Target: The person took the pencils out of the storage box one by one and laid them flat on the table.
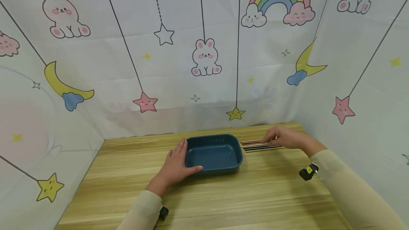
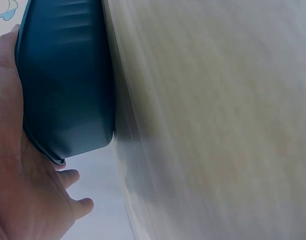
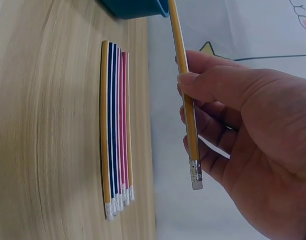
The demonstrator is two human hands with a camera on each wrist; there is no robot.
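Observation:
A dark blue rectangular dish with rounded corners sits on the wooden table, nothing inside it. My left hand rests against its left end, thumb over the front rim and fingers stretched along the side. To the right of the dish, my right hand pinches a yellow pencil between thumb and fingers, its white eraser end pointing back toward the palm side. Beneath that hand a row of several pencils lies side by side on the table, yellow, dark blue and pink-red striped, their eraser ends together.
White fabric printed with rabbits, stars and moons hangs behind the table and along both sides. The wooden tabletop stretches in front of the dish. Black wrist cameras sit on both sleeves.

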